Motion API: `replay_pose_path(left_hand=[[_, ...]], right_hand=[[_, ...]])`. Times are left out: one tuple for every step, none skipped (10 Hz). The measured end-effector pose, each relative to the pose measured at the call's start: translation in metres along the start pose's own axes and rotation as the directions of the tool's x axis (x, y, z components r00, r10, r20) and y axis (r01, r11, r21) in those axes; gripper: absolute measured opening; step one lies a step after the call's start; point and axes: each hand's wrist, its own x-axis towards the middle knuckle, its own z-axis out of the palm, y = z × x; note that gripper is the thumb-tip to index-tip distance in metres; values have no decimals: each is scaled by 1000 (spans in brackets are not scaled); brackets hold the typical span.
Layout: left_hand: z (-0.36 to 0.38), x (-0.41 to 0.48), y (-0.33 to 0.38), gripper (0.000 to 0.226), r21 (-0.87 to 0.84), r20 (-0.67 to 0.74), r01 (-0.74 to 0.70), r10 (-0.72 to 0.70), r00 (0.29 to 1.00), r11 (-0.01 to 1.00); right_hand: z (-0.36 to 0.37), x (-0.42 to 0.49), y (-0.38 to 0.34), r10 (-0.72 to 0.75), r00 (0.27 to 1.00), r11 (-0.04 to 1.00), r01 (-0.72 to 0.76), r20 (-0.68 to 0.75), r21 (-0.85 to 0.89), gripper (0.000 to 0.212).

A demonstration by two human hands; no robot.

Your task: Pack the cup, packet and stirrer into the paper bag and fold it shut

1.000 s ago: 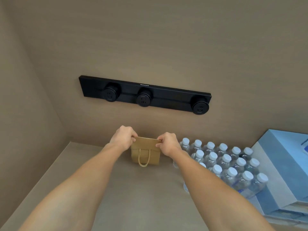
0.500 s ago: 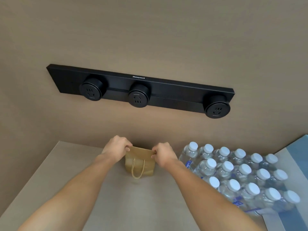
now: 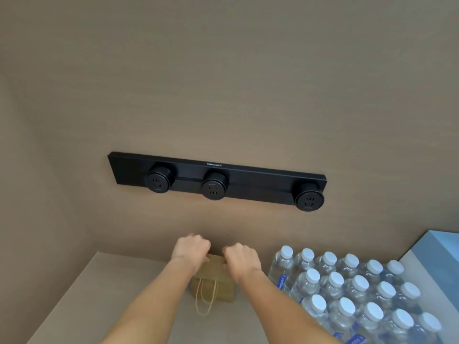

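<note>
since half a second ago my hands have shifted on the bag: they were pinching its two top corners, and now they sit higher and closer together over the top edge. my view has also tipped up, so the power strip (image 3: 218, 181) sits lower on the wall. the left hand (image 3: 191, 249) is blurred, fingers curled over the far left of the bag's top; i cannot tell how firmly it grips. the right hand (image 3: 242, 256) is curled shut on the top right edge of the bag (image 3: 216, 281), knuckles toward me. the bag stands upright on the worktop (image 3: 99, 294) near the back wall, its top looking flattened under my hands, its cord handle hanging down the front face. cup, packet and stirrer are out of sight; i cannot tell whether they are inside. just right of the bag, touching my right forearm's line of sight, stands a wrapped pack of bottles (image 3: 352, 291) with white caps, and a blue box (image 3: 437, 259) lies beyond it.
</note>
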Motion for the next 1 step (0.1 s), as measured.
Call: replay_pose_path(left_hand=[[-18, -12, -3, 36, -27, 8, 0, 0, 1000, 1000]], right_hand=[[-14, -8, -7, -2, 1000, 1000, 1, -11, -25, 21]])
